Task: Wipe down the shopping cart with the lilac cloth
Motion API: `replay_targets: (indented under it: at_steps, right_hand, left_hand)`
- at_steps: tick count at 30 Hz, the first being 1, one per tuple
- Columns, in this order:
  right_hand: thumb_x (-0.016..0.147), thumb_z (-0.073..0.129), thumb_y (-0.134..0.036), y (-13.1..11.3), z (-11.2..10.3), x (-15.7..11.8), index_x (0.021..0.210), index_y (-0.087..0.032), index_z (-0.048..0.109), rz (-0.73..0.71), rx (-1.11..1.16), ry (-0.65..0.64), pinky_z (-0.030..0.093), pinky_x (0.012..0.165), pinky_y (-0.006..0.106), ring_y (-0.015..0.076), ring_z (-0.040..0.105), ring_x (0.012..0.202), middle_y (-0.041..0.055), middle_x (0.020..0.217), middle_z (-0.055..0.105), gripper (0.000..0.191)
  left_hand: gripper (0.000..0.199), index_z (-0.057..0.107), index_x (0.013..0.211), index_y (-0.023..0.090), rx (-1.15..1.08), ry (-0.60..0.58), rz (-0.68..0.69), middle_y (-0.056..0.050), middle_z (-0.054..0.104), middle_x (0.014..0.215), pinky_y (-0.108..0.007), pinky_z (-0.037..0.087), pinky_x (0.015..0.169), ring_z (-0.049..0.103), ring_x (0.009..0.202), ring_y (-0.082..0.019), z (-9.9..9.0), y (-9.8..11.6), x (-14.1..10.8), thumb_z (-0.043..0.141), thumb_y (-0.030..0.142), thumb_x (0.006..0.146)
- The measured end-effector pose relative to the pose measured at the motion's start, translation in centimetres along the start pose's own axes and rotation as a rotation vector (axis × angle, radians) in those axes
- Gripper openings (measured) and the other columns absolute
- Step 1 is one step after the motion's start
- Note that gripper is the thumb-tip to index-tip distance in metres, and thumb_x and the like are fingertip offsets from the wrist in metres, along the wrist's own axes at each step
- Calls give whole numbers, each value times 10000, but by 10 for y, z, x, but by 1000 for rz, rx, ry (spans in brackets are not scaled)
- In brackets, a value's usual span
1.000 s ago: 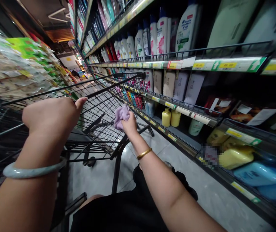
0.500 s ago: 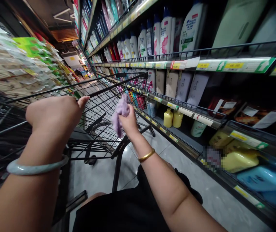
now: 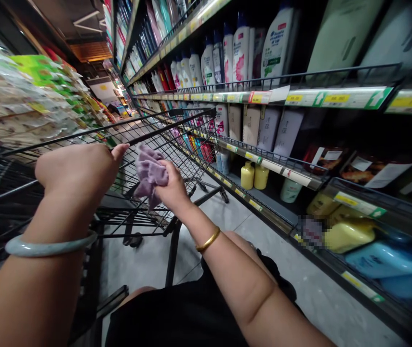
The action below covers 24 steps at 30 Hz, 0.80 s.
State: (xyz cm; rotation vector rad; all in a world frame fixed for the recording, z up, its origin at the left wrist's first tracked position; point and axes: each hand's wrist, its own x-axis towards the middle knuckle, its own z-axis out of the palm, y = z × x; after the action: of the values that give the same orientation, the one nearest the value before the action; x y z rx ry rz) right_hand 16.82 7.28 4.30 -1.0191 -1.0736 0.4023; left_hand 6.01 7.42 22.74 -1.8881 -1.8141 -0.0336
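A black wire shopping cart (image 3: 191, 140) stands in front of me, its frame crossing from left to centre. My left hand (image 3: 79, 166) is closed over the cart's near rail at the left; the fingers curl out of sight and the thumb points right along the rail. A pale green bangle (image 3: 50, 246) circles that wrist. My right hand (image 3: 173, 188) grips a crumpled purple cloth (image 3: 151, 171), which hangs over the cart's wire side. On the right wrist is a gold bangle (image 3: 208, 240).
Shelves with shampoo bottles (image 3: 241, 53) line the right side, with price-tag strips (image 3: 336, 99) along their edges. Yellow bottles (image 3: 247, 176) sit low down. Packaged goods (image 3: 3, 91) are stacked at the left. Grey tiled floor (image 3: 227, 212) shows below the cart.
My right hand has moved left with the purple cloth, nearer to my left hand. The left hand keeps its place on the rail. The view has shifted slightly.
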Motion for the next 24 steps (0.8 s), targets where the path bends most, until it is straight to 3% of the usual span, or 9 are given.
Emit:
replay_targets:
  at_steps: [2, 7, 9, 12, 14, 16, 20, 22, 24]
  right_hand:
    - [772, 726, -71, 2, 1, 0, 1291, -263, 604, -27, 5, -21, 548, 1108, 321, 194, 655, 1250, 43, 1317, 697, 566]
    - [804, 681, -72, 15, -16, -2, 1281, -204, 597, 507, -207, 38, 574, 1069, 411, 257, 696, 1180, 114, 1268, 733, 502]
    - [813, 711, -103, 3, -16, -3, 1327, -207, 583, 429, -226, 49, 562, 1096, 418, 268, 677, 1233, 132, 1328, 702, 540]
    - [813, 737, -119, -21, -5, -6, 1352, -256, 580, 54, -123, -12, 553, 1116, 358, 226, 652, 1272, 85, 1354, 673, 578]
    - [820, 711, -94, -24, 1, -7, 1334, -267, 597, -92, -84, -55, 541, 1130, 334, 206, 647, 1270, 68, 1337, 669, 554]
    - [833, 678, -76, -14, 0, -8, 1295, -257, 616, 1, -108, -58, 553, 1109, 336, 206, 659, 1237, 67, 1293, 685, 500]
    - [825, 679, -78, 9, -14, -7, 1293, -243, 615, 443, -281, 3, 588, 1033, 406, 246, 694, 1110, 99, 1249, 680, 500]
    - [831, 694, -108, 3, -15, -6, 1326, -252, 614, 346, -300, 16, 583, 1048, 408, 250, 688, 1116, 113, 1294, 645, 521]
    - [865, 682, -142, -10, -11, -6, 1346, -271, 615, 83, -240, -19, 571, 1083, 370, 232, 673, 1170, 100, 1337, 617, 503]
  left_hand:
    - [889, 810, 1139, 128, 4, 14, 0, -250, 764, 1200, -572, 592, 876, 715, 1135, -468, -1, 1, -1, 158, 715, 998]
    - [887, 802, 1145, 110, -5, -4, 16, -268, 765, 1162, -539, 594, 832, 723, 1075, -448, -6, 1, -6, 162, 705, 994]
    - [893, 799, 1166, 110, -12, -18, 19, -279, 761, 1172, -540, 592, 832, 721, 1076, -450, -6, 1, -6, 160, 707, 988]
    - [892, 798, 1177, 119, -11, -13, 7, -283, 757, 1202, -533, 590, 849, 720, 1101, -447, -4, 0, -5, 153, 705, 988]
    - [875, 795, 1183, 124, -3, -8, 8, -276, 754, 1229, -522, 589, 863, 722, 1115, -443, -4, 0, -4, 150, 686, 999]
    - [874, 797, 1170, 127, 1, -13, 17, -267, 757, 1224, -523, 588, 864, 722, 1118, -449, -4, -1, -4, 147, 688, 1003]
    - [880, 805, 1126, 127, -3, -27, 27, -267, 758, 1206, -543, 585, 866, 716, 1132, -462, -5, -2, -6, 153, 705, 998]
    - [877, 805, 1129, 117, -11, -28, 27, -275, 755, 1214, -550, 584, 868, 716, 1130, -464, -6, -2, -6, 166, 702, 998]
    - [878, 806, 1136, 104, -21, -12, 21, -286, 755, 1205, -551, 585, 857, 719, 1116, -464, -5, -1, -5, 171, 696, 1001]
